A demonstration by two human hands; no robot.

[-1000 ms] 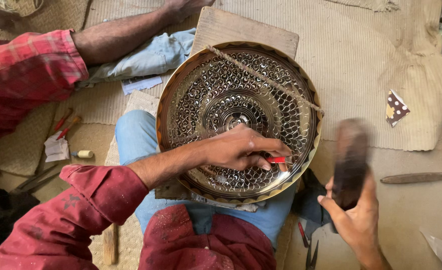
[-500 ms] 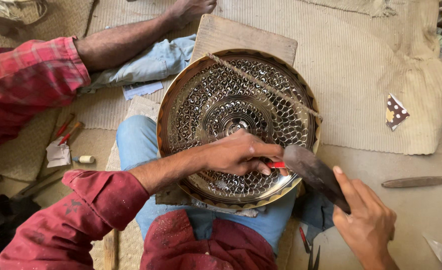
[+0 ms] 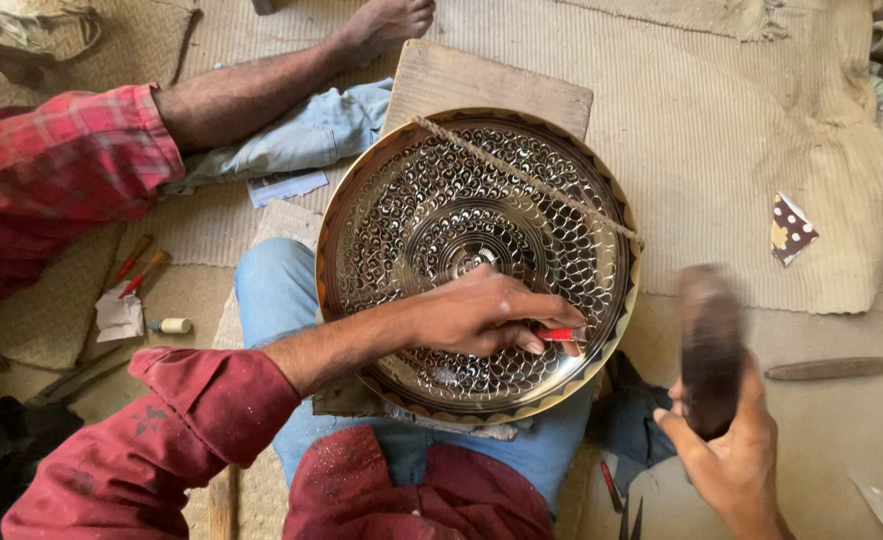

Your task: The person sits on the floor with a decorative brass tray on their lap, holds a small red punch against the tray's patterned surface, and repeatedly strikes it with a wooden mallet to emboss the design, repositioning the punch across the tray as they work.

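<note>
A large round brass plate [image 3: 381, 190] with a dense engraved pattern rests on my lap and a wooden board [image 3: 481, 85]. My left hand [image 3: 481, 312] lies on the plate's lower right part and pinches a small red-handled chisel [image 3: 558, 335] against the metal. My right hand [image 3: 731, 455] is raised to the right of the plate, gripping a dark wooden mallet [image 3: 709, 340] that is blurred and upright. A thin stick [image 3: 526, 178] lies across the plate's upper part.
Another person's bare leg [image 3: 291, 75] and red-checked sleeve [image 3: 51, 180] lie at upper left. Red-handled tools [image 3: 136, 265], a small cork-like piece [image 3: 173, 326] and paper sit on the mat at left. A slim tool [image 3: 833, 369] and a dotted paper scrap [image 3: 789, 230] lie right.
My right hand has lifted the mallet up and away from the chisel after bringing it down half a second ago. The left hand stays put on the plate.
</note>
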